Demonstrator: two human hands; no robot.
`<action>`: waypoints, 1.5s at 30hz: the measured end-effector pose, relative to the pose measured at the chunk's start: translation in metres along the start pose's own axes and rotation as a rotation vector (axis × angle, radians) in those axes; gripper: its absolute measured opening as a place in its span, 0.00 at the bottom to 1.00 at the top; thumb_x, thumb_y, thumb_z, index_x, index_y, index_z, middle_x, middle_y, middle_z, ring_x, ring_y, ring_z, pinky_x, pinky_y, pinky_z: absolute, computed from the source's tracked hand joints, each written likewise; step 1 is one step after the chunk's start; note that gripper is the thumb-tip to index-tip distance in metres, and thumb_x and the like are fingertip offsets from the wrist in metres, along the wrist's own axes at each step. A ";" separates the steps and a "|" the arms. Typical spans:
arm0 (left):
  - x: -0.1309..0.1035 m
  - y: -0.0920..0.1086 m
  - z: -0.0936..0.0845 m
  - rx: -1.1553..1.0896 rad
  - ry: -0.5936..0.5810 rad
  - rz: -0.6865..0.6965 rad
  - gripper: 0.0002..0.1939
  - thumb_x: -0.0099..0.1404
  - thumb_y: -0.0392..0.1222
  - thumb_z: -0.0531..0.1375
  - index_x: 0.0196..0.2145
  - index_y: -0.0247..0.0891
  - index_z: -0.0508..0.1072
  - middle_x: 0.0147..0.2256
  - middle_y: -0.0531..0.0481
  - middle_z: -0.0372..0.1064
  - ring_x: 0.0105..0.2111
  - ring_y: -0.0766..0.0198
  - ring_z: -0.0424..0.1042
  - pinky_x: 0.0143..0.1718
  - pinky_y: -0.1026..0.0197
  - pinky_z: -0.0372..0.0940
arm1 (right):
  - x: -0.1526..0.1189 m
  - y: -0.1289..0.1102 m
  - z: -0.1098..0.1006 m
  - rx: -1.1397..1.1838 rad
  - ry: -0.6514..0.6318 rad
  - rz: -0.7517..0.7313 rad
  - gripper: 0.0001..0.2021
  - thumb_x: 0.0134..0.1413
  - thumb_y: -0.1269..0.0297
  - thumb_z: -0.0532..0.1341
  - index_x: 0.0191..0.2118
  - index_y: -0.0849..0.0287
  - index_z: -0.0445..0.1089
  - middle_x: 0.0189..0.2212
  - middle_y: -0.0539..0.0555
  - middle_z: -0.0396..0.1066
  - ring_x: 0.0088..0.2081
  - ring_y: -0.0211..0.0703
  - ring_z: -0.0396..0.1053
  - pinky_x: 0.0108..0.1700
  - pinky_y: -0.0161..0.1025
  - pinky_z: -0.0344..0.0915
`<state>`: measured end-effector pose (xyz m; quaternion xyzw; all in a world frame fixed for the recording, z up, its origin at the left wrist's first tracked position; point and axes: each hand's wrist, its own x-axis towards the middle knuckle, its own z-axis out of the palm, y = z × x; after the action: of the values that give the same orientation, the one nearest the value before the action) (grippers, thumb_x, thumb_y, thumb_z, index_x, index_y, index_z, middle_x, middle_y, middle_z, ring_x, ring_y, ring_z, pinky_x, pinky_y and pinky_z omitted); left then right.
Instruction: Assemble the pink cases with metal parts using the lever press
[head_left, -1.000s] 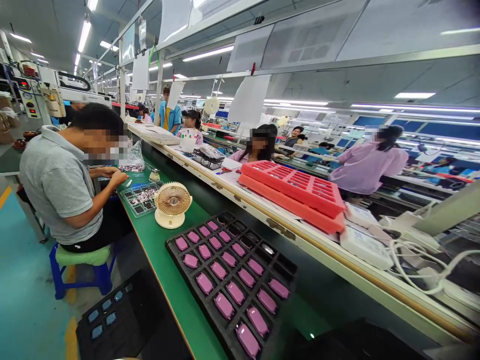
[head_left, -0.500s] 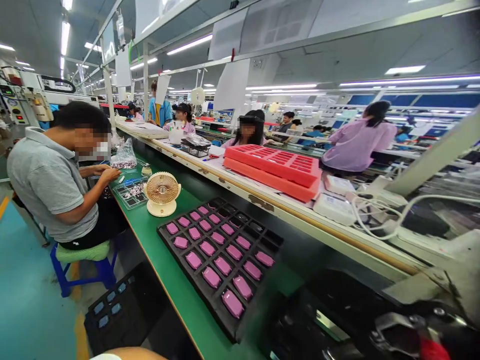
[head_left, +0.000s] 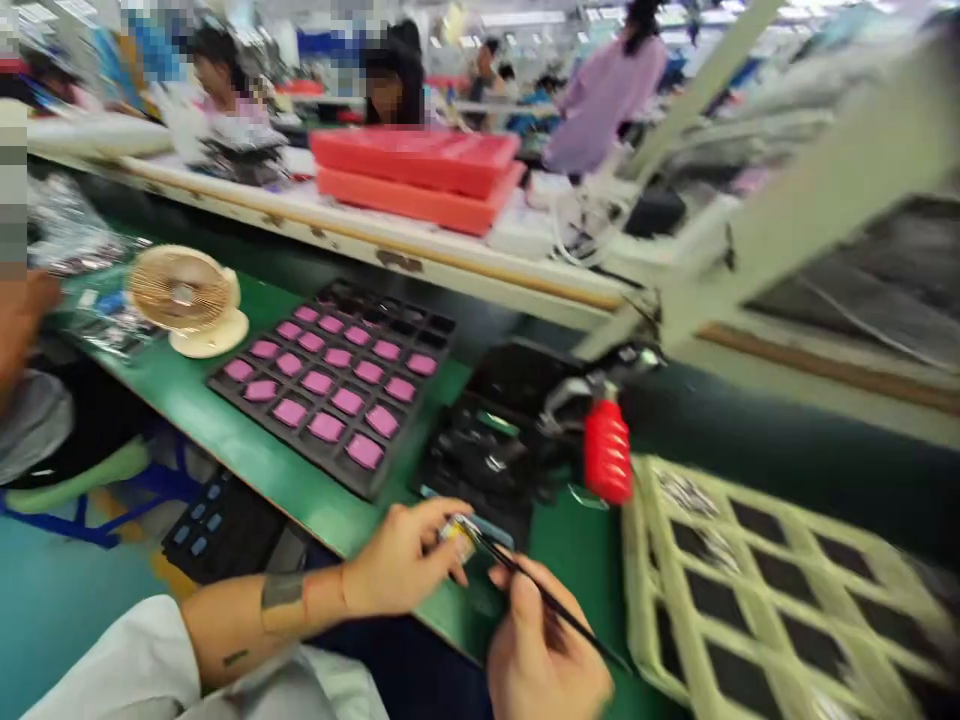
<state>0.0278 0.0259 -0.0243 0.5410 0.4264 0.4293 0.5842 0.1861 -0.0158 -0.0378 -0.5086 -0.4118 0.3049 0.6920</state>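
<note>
Both hands [head_left: 396, 562] [head_left: 544, 640] near table edge [head_left: 315, 518]

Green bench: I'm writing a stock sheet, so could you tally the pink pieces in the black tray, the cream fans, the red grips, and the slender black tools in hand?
Pink pieces in the black tray: 20
Cream fan: 1
Red grip: 1
Slender black tool, right hand: 1
Total: 23
</note>
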 end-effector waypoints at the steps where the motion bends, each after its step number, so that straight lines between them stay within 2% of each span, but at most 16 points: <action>1: -0.003 0.002 -0.002 -0.001 -0.007 0.003 0.27 0.77 0.53 0.65 0.65 0.34 0.77 0.41 0.41 0.84 0.34 0.58 0.86 0.36 0.62 0.76 | -0.004 0.000 0.000 -0.041 0.038 0.013 0.12 0.66 0.57 0.76 0.48 0.58 0.84 0.39 0.57 0.85 0.33 0.46 0.81 0.36 0.41 0.79; 6: -0.007 0.004 -0.009 -0.032 -0.014 -0.021 0.25 0.80 0.52 0.65 0.67 0.36 0.74 0.44 0.44 0.84 0.37 0.60 0.86 0.41 0.61 0.78 | -0.008 -0.008 0.011 -0.072 0.043 -0.027 0.06 0.69 0.59 0.72 0.43 0.55 0.85 0.39 0.57 0.85 0.36 0.45 0.82 0.40 0.42 0.81; 12: -0.010 0.006 -0.009 -0.005 -0.038 -0.005 0.23 0.81 0.51 0.65 0.65 0.37 0.74 0.44 0.45 0.84 0.36 0.60 0.86 0.41 0.60 0.80 | -0.007 -0.018 0.012 -0.031 -0.003 -0.016 0.04 0.70 0.63 0.71 0.44 0.52 0.85 0.41 0.57 0.85 0.40 0.47 0.82 0.45 0.45 0.82; 16: -0.009 0.006 -0.009 0.013 -0.038 0.010 0.22 0.81 0.50 0.64 0.66 0.38 0.74 0.44 0.45 0.84 0.36 0.60 0.86 0.42 0.59 0.81 | -0.008 -0.015 0.011 -0.031 -0.016 -0.009 0.04 0.70 0.62 0.71 0.44 0.52 0.85 0.40 0.57 0.85 0.41 0.48 0.81 0.45 0.47 0.82; 20: -0.011 0.005 -0.012 0.020 -0.064 0.023 0.21 0.81 0.48 0.65 0.66 0.39 0.78 0.43 0.46 0.85 0.36 0.59 0.86 0.42 0.59 0.81 | -0.006 -0.006 0.005 -0.012 -0.010 0.063 0.05 0.70 0.60 0.71 0.45 0.54 0.84 0.41 0.57 0.84 0.37 0.46 0.81 0.41 0.43 0.80; 23: -0.012 0.005 -0.014 0.011 -0.121 0.026 0.22 0.81 0.48 0.65 0.66 0.39 0.79 0.43 0.45 0.85 0.36 0.58 0.86 0.41 0.59 0.81 | -0.004 -0.003 0.000 0.081 -0.089 0.149 0.08 0.71 0.56 0.70 0.45 0.54 0.82 0.39 0.55 0.83 0.33 0.43 0.79 0.37 0.42 0.78; 26: -0.011 0.006 -0.013 -0.060 -0.059 -0.005 0.23 0.79 0.49 0.67 0.66 0.37 0.78 0.48 0.41 0.85 0.40 0.56 0.87 0.43 0.59 0.81 | -0.004 -0.005 -0.001 0.202 -0.194 0.118 0.09 0.71 0.55 0.70 0.44 0.54 0.81 0.34 0.54 0.81 0.33 0.45 0.78 0.37 0.44 0.78; 28: -0.009 0.006 -0.011 -0.138 0.028 -0.023 0.24 0.79 0.49 0.68 0.65 0.36 0.76 0.48 0.39 0.86 0.39 0.56 0.87 0.41 0.59 0.81 | -0.004 -0.008 0.002 0.225 -0.132 0.057 0.08 0.71 0.56 0.70 0.45 0.53 0.81 0.34 0.55 0.81 0.36 0.47 0.80 0.37 0.44 0.78; 30: -0.008 0.007 -0.010 -0.200 0.081 -0.031 0.25 0.78 0.50 0.69 0.65 0.35 0.75 0.47 0.39 0.86 0.36 0.57 0.87 0.37 0.60 0.80 | -0.005 -0.008 0.005 0.179 0.021 0.029 0.08 0.70 0.56 0.70 0.47 0.53 0.82 0.38 0.56 0.83 0.38 0.47 0.82 0.38 0.43 0.79; 32: -0.007 0.008 -0.009 -0.226 0.096 -0.037 0.25 0.77 0.51 0.69 0.64 0.35 0.75 0.45 0.39 0.86 0.34 0.57 0.87 0.35 0.60 0.79 | -0.005 -0.005 0.005 0.110 0.122 0.057 0.09 0.70 0.56 0.71 0.48 0.54 0.82 0.42 0.57 0.84 0.39 0.47 0.83 0.40 0.43 0.80; 33: -0.007 0.009 -0.009 -0.230 0.097 -0.040 0.25 0.77 0.51 0.70 0.64 0.35 0.75 0.45 0.39 0.86 0.34 0.56 0.87 0.35 0.60 0.79 | -0.005 -0.002 0.005 0.083 0.122 0.084 0.09 0.70 0.56 0.71 0.49 0.54 0.82 0.44 0.58 0.85 0.39 0.46 0.83 0.42 0.44 0.81; 36: -0.005 0.011 -0.012 -0.246 0.086 -0.037 0.27 0.77 0.54 0.69 0.64 0.33 0.75 0.45 0.38 0.86 0.36 0.54 0.88 0.37 0.58 0.81 | -0.006 0.005 0.005 0.053 0.033 0.158 0.09 0.69 0.58 0.72 0.49 0.55 0.82 0.45 0.58 0.85 0.39 0.46 0.83 0.44 0.44 0.81; 39: -0.003 0.013 -0.015 -0.294 0.090 -0.058 0.30 0.79 0.58 0.65 0.65 0.32 0.75 0.47 0.35 0.86 0.37 0.51 0.89 0.39 0.55 0.83 | -0.010 0.004 0.005 0.102 -0.008 0.173 0.08 0.70 0.57 0.72 0.47 0.55 0.81 0.43 0.57 0.85 0.36 0.44 0.81 0.42 0.43 0.80; 42: -0.003 0.013 -0.016 -0.289 0.144 -0.119 0.29 0.77 0.57 0.68 0.64 0.33 0.75 0.47 0.35 0.87 0.36 0.51 0.89 0.39 0.54 0.84 | -0.007 -0.012 -0.004 0.227 -0.059 0.189 0.12 0.70 0.52 0.70 0.41 0.55 0.77 0.34 0.54 0.81 0.30 0.42 0.76 0.35 0.40 0.74; 45: -0.006 0.010 -0.016 -0.230 0.153 -0.122 0.29 0.75 0.55 0.70 0.64 0.34 0.75 0.46 0.37 0.87 0.37 0.50 0.88 0.38 0.54 0.83 | 0.008 -0.043 -0.032 0.334 -0.240 0.153 0.15 0.70 0.50 0.70 0.36 0.54 0.72 0.22 0.48 0.72 0.25 0.40 0.67 0.29 0.37 0.65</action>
<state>0.0101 0.0249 -0.0154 0.4092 0.4497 0.4788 0.6333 0.2185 -0.0360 0.0006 -0.3769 -0.3949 0.4788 0.6875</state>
